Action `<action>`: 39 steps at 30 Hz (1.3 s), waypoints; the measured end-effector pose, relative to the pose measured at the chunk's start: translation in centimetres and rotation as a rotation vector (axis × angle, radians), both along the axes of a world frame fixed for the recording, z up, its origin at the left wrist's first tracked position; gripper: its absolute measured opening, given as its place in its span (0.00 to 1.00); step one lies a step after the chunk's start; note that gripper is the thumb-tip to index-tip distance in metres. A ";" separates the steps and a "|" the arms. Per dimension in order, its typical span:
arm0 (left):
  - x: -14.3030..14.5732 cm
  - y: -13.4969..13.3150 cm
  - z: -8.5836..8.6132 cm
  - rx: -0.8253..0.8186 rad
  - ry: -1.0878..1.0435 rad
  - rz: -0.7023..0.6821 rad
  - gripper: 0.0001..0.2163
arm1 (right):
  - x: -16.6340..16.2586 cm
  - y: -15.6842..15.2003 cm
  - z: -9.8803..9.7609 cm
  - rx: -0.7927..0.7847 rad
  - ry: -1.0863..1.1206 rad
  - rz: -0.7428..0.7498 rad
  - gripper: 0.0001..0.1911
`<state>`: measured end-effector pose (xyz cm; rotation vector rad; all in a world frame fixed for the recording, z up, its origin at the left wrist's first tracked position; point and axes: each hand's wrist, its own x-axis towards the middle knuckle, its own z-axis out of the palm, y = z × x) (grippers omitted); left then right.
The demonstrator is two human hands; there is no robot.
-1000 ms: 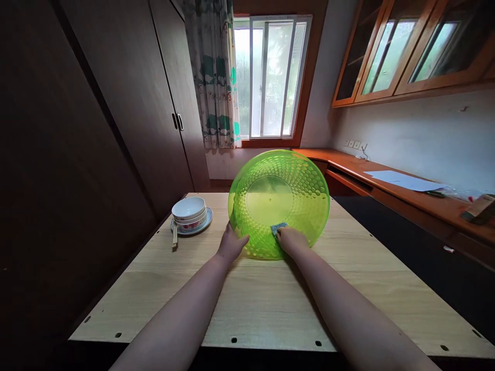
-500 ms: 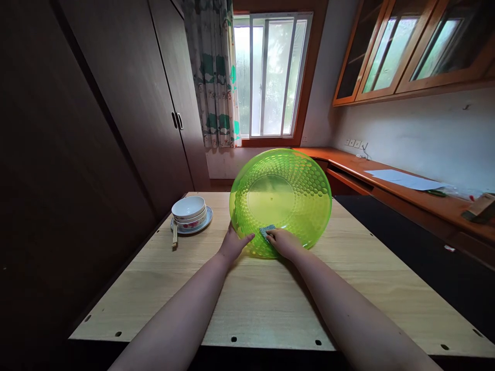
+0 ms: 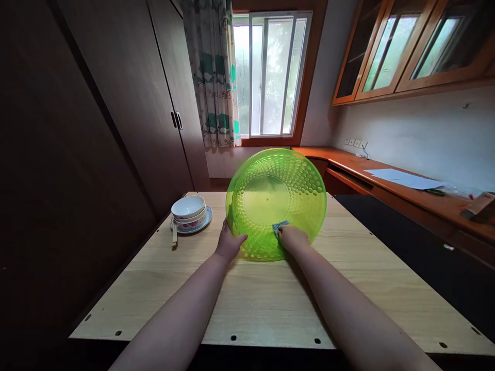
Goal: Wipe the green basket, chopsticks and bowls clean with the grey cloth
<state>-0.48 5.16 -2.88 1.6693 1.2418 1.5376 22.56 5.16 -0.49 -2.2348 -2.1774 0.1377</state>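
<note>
A large translucent green plastic basin (image 3: 276, 198) stands tipped on its edge on the light wooden table (image 3: 266, 299), its inside facing me. My left hand (image 3: 229, 243) grips the basin's lower left rim, fingers closed on it. My right hand (image 3: 294, 238) presses a small blue cloth (image 3: 280, 225) against the basin's lower inner wall, fingers closed on the cloth.
A stack of white bowls on a saucer (image 3: 190, 212) sits at the table's left, with chopsticks (image 3: 175, 234) beside it. Dark wardrobe doors (image 3: 116, 129) line the left. A wooden counter with papers (image 3: 402, 179) runs along the right wall under glass cabinets. A window (image 3: 268, 74) is behind.
My right hand slid the cloth left along the basin's lower wall, then back right. The basin shifted slightly right and back left with it. My left hand stayed on the rim.
</note>
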 end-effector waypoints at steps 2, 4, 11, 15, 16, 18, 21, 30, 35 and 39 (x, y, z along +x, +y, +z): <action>0.0 0.1 -0.1 0.001 -0.002 -0.008 0.30 | -0.3 -0.3 0.0 -0.002 0.003 0.066 0.20; 0.1 0.2 -0.3 -0.005 -0.016 -0.012 0.29 | -1.0 -0.7 -0.1 -0.001 0.060 0.198 0.20; 0.2 -0.1 -0.1 0.007 -0.030 0.009 0.27 | -2.2 -1.3 -0.6 0.021 0.181 0.328 0.21; 0.2 -0.2 0.2 0.026 -0.013 0.016 0.28 | -0.7 -0.4 -0.2 -0.013 0.042 0.053 0.18; 0.2 -0.2 0.2 0.029 -0.010 0.012 0.28 | -0.3 -0.3 0.0 -0.020 0.019 0.008 0.18; 0.2 -0.3 0.2 0.030 -0.006 0.002 0.29 | -0.1 -0.2 0.1 -0.030 -0.014 -0.017 0.18; 0.3 -0.3 0.2 0.019 -0.014 0.008 0.28 | -0.8 -0.6 0.0 -0.031 -0.003 0.109 0.18; 0.2 -0.2 0.0 -0.003 -0.018 0.034 0.28 | -1.8 -1.1 -0.4 0.008 0.126 0.237 0.19; 0.3 -0.4 0.2 0.001 -0.015 0.013 0.29 | -0.4 -0.5 0.4 -0.048 0.028 -0.063 0.18; 0.3 -0.3 0.2 0.003 -0.022 0.012 0.29 | -1.7 -1.1 0.1 -0.021 0.042 0.119 0.18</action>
